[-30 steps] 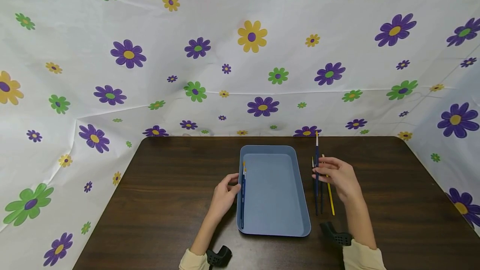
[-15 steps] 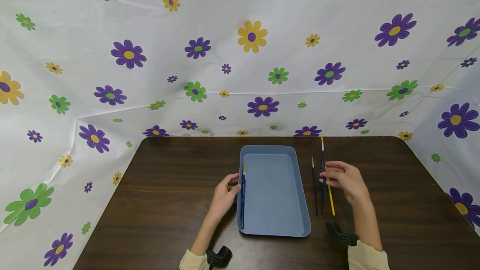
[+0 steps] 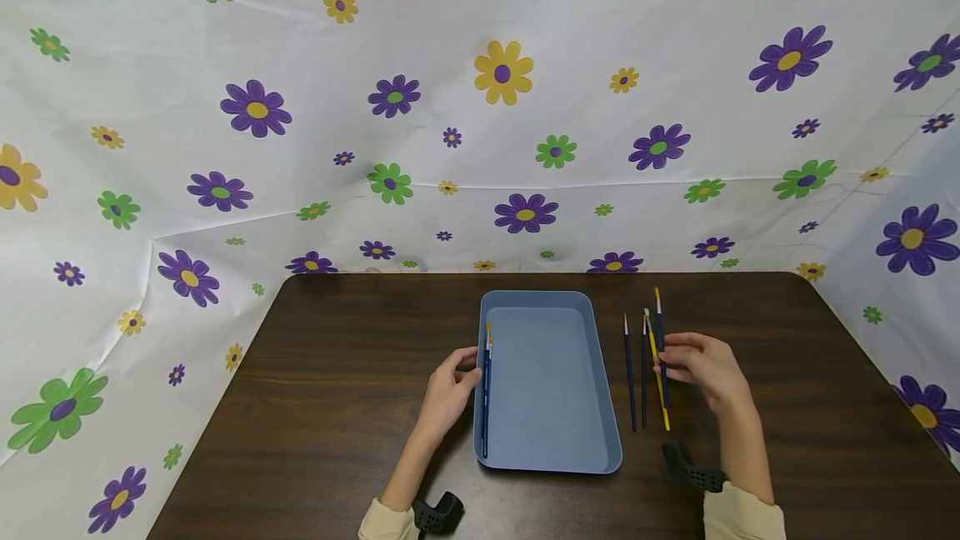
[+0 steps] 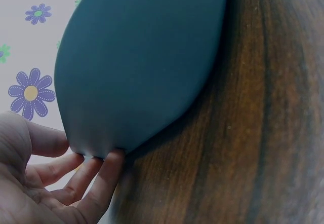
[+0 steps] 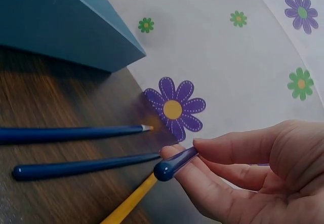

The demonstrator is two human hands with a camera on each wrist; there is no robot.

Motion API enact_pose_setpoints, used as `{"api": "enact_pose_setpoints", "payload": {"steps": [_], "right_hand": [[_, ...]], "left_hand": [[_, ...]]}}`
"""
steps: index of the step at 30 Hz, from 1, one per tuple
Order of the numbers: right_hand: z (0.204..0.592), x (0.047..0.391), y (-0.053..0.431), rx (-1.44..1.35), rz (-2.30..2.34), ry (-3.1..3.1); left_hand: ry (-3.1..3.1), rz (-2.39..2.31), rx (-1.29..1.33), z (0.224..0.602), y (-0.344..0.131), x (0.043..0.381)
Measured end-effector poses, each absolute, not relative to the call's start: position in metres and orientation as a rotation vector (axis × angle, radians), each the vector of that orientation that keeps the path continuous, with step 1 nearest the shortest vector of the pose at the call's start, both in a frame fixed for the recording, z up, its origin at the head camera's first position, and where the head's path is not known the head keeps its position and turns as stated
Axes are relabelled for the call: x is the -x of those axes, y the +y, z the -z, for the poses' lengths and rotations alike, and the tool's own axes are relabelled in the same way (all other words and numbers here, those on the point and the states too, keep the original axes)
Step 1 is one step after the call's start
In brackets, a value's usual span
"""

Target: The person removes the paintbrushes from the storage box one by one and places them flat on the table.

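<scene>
My left hand [image 3: 447, 394] holds the left rim of a blue-grey tray [image 3: 551, 297], thumb and fingertips at its edge; the left wrist view shows the tray's outer side. Inside, two slim blue paintbrushes [image 3: 487, 394] lie along the left wall. To the right of the tray, my right hand [image 3: 711, 369] pinches a dark blue paintbrush [image 3: 659, 322] with orange-yellow bristles pointing to the back. Its rounded handle end [image 5: 164, 171] sticks out from between thumb and fingers in the right wrist view. The held brush is close to a yellow paintbrush [image 3: 664, 412] on the table.
Two more dark blue paintbrushes, one nearer the tray [image 3: 630, 382] and one beside it [image 3: 644, 382], lie side by side on the dark wooden table [image 3: 345, 357]. A white flowered cloth [image 3: 420, 148] hangs behind the table and at its sides.
My right hand has moved right and toward me with the paintbrush, past the two dark blue brushes to beside the yellow one. The left hand and tray have stayed put.
</scene>
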State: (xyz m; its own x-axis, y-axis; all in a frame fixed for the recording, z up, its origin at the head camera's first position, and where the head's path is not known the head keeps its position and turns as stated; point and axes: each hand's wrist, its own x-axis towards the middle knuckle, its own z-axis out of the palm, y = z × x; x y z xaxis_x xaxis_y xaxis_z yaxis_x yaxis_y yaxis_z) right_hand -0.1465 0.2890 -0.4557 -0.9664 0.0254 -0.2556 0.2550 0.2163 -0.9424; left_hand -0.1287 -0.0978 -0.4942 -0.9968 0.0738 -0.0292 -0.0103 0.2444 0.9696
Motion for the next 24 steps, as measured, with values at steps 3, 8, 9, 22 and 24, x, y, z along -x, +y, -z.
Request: {"api": "enact_pose_setpoints", "payload": {"steps": [3, 8, 9, 22, 24], "right_hand": [[0.4567, 0.1462, 0.2903, -0.284, 1.823, 2.302], [0.4595, 0.1463, 0.2923, -0.302, 1.815, 2.291], [0.46, 0.1464, 0.2928, -0.302, 1.812, 2.293], [0.459, 0.1454, 0.2916, -0.39, 1.717, 2.348], [0.4584, 0.1452, 0.2916, -0.395, 1.716, 2.345]], "left_hand": [[2.419, -1.902, -0.061, 0.4938, -0.0982, 0.1282], [2.417, -1.922, -0.078, 0.4927, -0.0992, 0.1269], [2.415, -1.926, -0.081, 0.4925, -0.0992, 0.1267], [2.402, -1.938, -0.079, 0.4917, -0.0987, 0.127], [2.4, -1.934, -0.077, 0.4914, -0.0988, 0.1268]]}}
